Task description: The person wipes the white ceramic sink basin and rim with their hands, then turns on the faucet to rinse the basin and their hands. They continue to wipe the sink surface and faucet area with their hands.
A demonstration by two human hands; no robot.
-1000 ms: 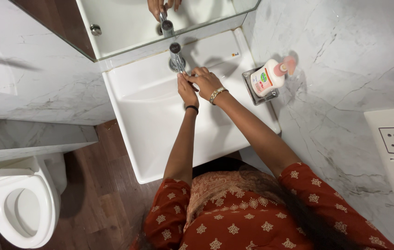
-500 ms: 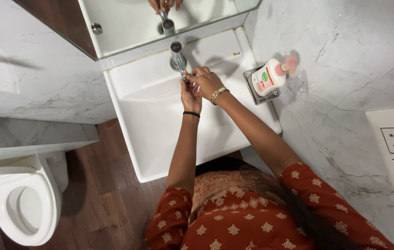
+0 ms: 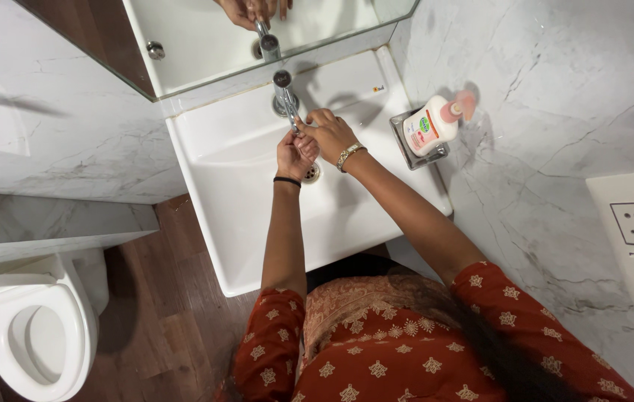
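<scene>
One chrome tap (image 3: 285, 95) stands at the back rim of the white basin (image 3: 242, 179), at about 12 o'clock from the drain (image 3: 311, 173). Its long axis runs from the base at the back rim down toward the bowl, spout end pointing to roughly 6 o'clock, slightly tilted toward 5.

Both hands are together right under the spout tip. Left hand (image 3: 292, 158): fingers curled in, loosely clenched, its fingertips up against the right hand. It holds no object that can be made out. A black band sits on its wrist. Right hand (image 3: 330, 134): lies at 1 to 2 o'clock from the left hand, fingers bent and resting on the left hand's fingers, thumb side near the spout tip. Whether it touches the spout itself cannot be told. A gold-coloured watch or bangle is on that wrist.

Count: one tap, one basin, one drain, two hands.

At 3 o'clock from the hands, one white pump bottle (image 3: 430, 124) with a pink top lies in one metal holder (image 3: 408, 147) on the marble wall (image 3: 555, 149), its pump end pointing to 2 o'clock. One mirror (image 3: 205, 37) above the basin reflects the tap and fingers. One white toilet (image 3: 30, 335) sits at 8 o'clock, well apart.
</scene>
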